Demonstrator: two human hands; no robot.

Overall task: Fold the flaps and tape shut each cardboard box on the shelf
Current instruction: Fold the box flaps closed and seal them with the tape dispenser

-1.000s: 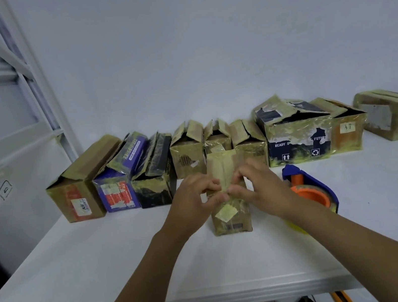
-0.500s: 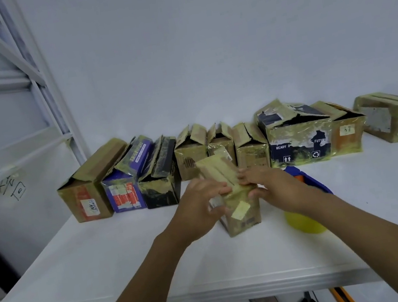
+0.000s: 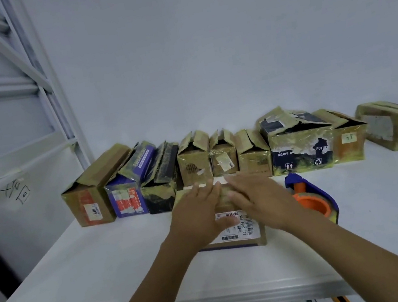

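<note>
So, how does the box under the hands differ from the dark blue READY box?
The box under the hands stands alone in front; the READY box sits in the back row. The first is brown with a white barcode label; the READY box is dark blue. The left hand and right hand lie on the first; none touches the READY box. Both are cardboard.

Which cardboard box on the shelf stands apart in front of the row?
The box with the white barcode label: it sits alone beside the tape dispenser, left hand and right hand flat on top. The others line the wall.
</note>
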